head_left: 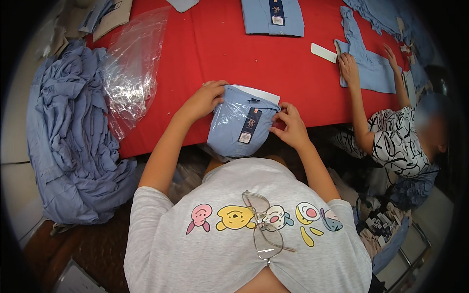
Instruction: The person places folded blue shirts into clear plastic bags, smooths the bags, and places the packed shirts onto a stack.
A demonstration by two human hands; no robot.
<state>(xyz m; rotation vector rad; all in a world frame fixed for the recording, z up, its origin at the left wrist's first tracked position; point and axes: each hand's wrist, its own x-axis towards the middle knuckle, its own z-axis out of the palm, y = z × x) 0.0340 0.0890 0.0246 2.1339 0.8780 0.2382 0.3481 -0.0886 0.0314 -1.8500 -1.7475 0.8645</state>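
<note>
A folded blue shirt (238, 128) in a clear bag is gripped at the red desk's (220, 53) near edge by the left hand (204, 100) and right hand (289, 124). A dark hang tag (249, 125) is seen on its front. Empty clear bags (129, 73) lie left.

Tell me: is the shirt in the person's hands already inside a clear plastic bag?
Yes, clear film covers the folded blue shirt held by both hands.

A red table (220, 53) carries a light blue folded shirt (238, 128) with a dark tag (249, 125). The neighbour's top (398, 141) is white with black swirls, perhaps floral.
</note>
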